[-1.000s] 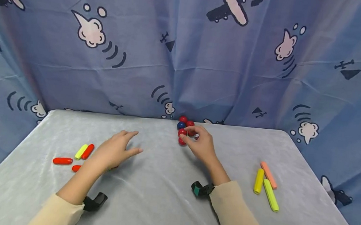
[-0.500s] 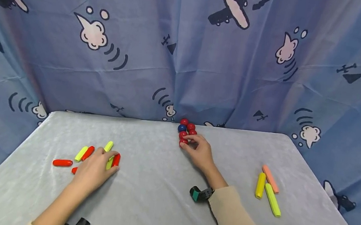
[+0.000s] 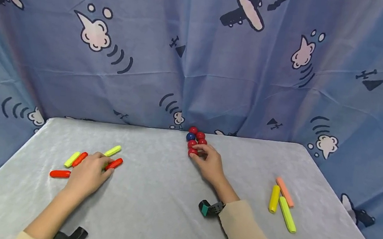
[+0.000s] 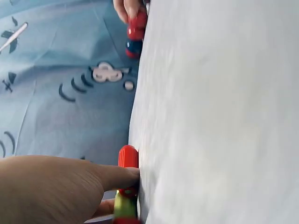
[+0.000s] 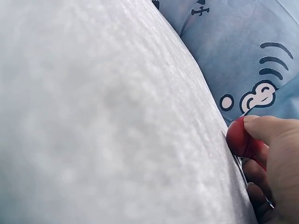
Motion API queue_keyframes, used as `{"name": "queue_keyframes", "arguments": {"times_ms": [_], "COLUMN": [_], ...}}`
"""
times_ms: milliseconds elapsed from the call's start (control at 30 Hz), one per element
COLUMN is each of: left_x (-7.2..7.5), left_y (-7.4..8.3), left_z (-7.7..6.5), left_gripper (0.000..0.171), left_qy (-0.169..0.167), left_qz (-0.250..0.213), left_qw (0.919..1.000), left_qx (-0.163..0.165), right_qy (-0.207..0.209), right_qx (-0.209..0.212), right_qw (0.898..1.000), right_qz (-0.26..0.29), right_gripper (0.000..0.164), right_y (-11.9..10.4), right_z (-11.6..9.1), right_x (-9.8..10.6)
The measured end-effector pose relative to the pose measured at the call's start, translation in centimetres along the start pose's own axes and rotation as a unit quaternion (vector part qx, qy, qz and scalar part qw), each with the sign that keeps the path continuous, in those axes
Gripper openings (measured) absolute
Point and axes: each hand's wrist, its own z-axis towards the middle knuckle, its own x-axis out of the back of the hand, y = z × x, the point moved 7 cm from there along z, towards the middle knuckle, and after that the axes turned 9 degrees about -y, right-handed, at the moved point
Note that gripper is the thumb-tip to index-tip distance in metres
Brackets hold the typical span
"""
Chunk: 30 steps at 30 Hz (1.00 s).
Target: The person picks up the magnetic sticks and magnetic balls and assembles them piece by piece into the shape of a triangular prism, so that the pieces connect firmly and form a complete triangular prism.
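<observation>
My left hand (image 3: pixel 89 173) is low over the left side of the table, thumb and fingers pinching a short red stick (image 3: pixel 114 164) with a rounded, ridged end (image 4: pixel 128 156). Beyond its fingers lies a yellow-green stick (image 3: pixel 113 150); another greenish piece is partly hidden under the hand. At the far edge, my right hand (image 3: pixel 210 164) has thumb and fingertips around the nearest red ball (image 3: pixel 192 152); the right wrist view shows the thumb against that red ball (image 5: pixel 238 136). Several red balls and one blue ball (image 3: pixel 191 137) sit clustered just beyond, partly covered by the fingers.
Left of my left hand lie a yellow-green stick (image 3: pixel 72 159) and two red sticks (image 3: pixel 60 174). At the right are a yellow stick (image 3: pixel 274 198), an orange stick (image 3: pixel 284 192) and a lime stick (image 3: pixel 287 214). A blue patterned curtain (image 3: pixel 149 52) hangs behind the table.
My left hand came back leftward and down onto the sticks, and the red stick under its thumb has turned aslant. The right hand stays at the balls, its fingertips slightly nearer the closest one.
</observation>
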Motion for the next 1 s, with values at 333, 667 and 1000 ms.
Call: {"name": "queue_keyframes", "arguments": {"times_ms": [333, 667, 1000], "left_x": [1.1, 2.6, -1.9], "left_y": [-2.9, 0.2, 11.1], "left_z": [2.2, 2.7, 7.9], "left_gripper": [0.031, 0.030, 0.026], "left_qy": [-0.043, -0.059, -0.149], "left_qz": [-0.012, -0.035, -0.210], "left_qw": [0.9988, 0.9975, 0.9625], "left_qx": [0.021, 0.014, -0.085], "right_qy": [-0.001, -0.015, 0.010], "right_qx": [-0.013, -0.017, -0.050], "right_qw": [1.000, 0.999, 0.992], "right_qz": [-0.014, -0.033, 0.117], "right_gripper": [0.029, 0.027, 0.034], "right_y": [-0.1, 0.1, 0.8], "right_z": [0.0, -0.1, 0.1], "right_x": [0.5, -0.3, 0.5]}}
